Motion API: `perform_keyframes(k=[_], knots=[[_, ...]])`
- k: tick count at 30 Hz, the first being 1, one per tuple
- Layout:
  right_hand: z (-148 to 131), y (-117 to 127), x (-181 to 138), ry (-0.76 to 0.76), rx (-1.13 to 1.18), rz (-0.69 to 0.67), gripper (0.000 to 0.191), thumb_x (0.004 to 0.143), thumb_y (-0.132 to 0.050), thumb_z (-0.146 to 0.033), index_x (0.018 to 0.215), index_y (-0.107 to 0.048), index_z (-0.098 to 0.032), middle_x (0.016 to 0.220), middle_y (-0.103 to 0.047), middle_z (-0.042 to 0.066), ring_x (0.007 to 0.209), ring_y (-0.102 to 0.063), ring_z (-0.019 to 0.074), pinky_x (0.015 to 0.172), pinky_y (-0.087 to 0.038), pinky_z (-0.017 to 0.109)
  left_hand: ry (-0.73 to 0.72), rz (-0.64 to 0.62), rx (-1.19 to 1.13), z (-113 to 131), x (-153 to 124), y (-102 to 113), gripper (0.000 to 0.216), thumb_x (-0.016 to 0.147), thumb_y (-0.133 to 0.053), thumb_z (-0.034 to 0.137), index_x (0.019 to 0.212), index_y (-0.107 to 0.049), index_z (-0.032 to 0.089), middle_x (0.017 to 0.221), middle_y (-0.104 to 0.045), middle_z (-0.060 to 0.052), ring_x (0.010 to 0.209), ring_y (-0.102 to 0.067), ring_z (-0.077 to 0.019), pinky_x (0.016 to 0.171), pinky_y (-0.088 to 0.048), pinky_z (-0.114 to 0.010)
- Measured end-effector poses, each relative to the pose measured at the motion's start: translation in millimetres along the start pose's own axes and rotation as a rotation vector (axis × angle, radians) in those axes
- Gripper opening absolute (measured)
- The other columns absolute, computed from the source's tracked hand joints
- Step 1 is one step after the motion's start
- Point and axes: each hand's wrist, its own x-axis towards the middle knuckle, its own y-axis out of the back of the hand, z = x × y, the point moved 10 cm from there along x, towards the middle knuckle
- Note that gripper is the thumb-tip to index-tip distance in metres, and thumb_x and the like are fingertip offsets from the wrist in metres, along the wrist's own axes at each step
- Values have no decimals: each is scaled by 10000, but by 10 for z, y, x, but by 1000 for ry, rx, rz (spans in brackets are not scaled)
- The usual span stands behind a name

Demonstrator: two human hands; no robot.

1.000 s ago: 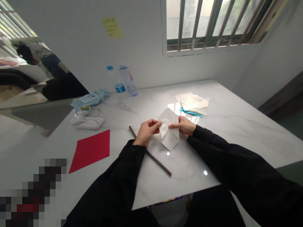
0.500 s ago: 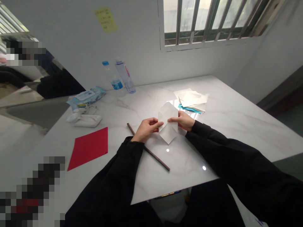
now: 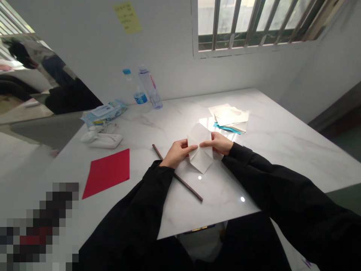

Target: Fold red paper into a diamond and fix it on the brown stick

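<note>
A folded sheet of white paper [image 3: 200, 162] is held above the table between both hands, its creased flaps facing me. My left hand [image 3: 178, 151] pinches its left edge, thumb on the front and fingers behind. On the opposite edge my right hand [image 3: 219, 143] grips it, the thumb pressed flat near the middle folds. The fingers behind the paper are partly hidden. Under my left wrist lies a thin brown stick [image 3: 188, 187], slanting across the tabletop. Farther left a red sheet of paper [image 3: 108, 171] lies flat.
Beyond my right hand is a stack of cream and blue papers [image 3: 231, 118]. Two plastic bottles [image 3: 140, 96] stand by the wall. A wipes packet [image 3: 105, 111] and a white device with a cable [image 3: 103, 140] sit at the left edge. A person [image 3: 56, 75] is at the far left.
Both thumbs remain on the paper; the left thumb has shifted slightly inward toward the centre. The paper's lower part looks a little more bent. The view has moved slightly.
</note>
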Motion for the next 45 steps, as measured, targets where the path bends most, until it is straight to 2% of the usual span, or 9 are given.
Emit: perform_keyframes(k=[8, 13, 18, 25, 32, 37, 42, 45], knots=[[-27, -62, -17, 47, -43, 2, 480, 586, -907, -226, 1026, -721, -171, 964, -795, 47, 863, -732, 212, 817, -597, 325, -12, 6, 17, -69, 35, 11, 440, 666, -918, 411, 980, -792, 131, 947, -795, -126, 842, -728, -262, 751, -555, -351], [-33, -30, -28, 1, -9, 21, 521, 598, -920, -240, 1073, -710, -199, 938, -791, 40, 780, -719, 195, 683, -590, 289, 4, 28, 9, -91, 42, 49, 423, 662, -917, 386, 966, -798, 118, 935, -794, -125, 804, -719, -242, 721, -541, -332], [-29, 9, -30, -75, -33, -20, 520, 607, -918, -206, 1092, -728, -211, 902, -788, 27, 721, -698, 148, 549, -506, 199, 10, 62, -10, -96, 54, 100, 370, 682, -898, 341, 934, -788, 93, 914, -788, -136, 780, -710, -215, 772, -549, -339], [36, -56, -18, -50, -33, -37, 479, 562, -955, -227, 977, -720, -185, 872, -788, 36, 750, -726, 186, 602, -566, 244, -2, 71, -8, -103, 55, 116, 385, 676, -902, 354, 943, -788, 102, 925, -788, -138, 790, -719, -237, 761, -573, -365], [49, -55, 7, 4, -73, 6, 444, 611, -930, -249, 991, -715, -166, 876, -791, 35, 759, -729, 196, 671, -588, 276, -9, 52, 39, -123, 76, 108, 460, 675, -902, 441, 963, -789, 100, 925, -792, -128, 831, -730, -267, 757, -566, -356], [59, -62, 6, 2, -45, -6, 469, 604, -948, -252, 1006, -721, -167, 890, -801, 41, 785, -745, 214, 706, -611, 294, -25, 11, 75, -82, 66, 69, 498, 679, -905, 437, 1017, -793, 88, 976, -798, -141, 880, -737, -274, 792, -566, -353], [69, -64, -17, -33, -44, -16, 554, 588, -985, -341, 1049, -722, -182, 909, -797, 57, 743, -734, 200, 628, -585, 270, -9, 58, 118, -81, 61, 132, 441, 696, -890, 395, 983, -789, 76, 953, -795, -156, 831, -730, -259, 772, -569, -352], [25, -3, -21, -28, -20, 36, 461, 661, -943, -449, 979, -742, -182, 898, -770, 41, 753, -706, 156, 653, -575, 243, -4, 91, 118, -67, 53, 172, 414, 711, -864, 371, 984, -782, 71, 951, -793, -152, 823, -722, -248, 770, -559, -340]])
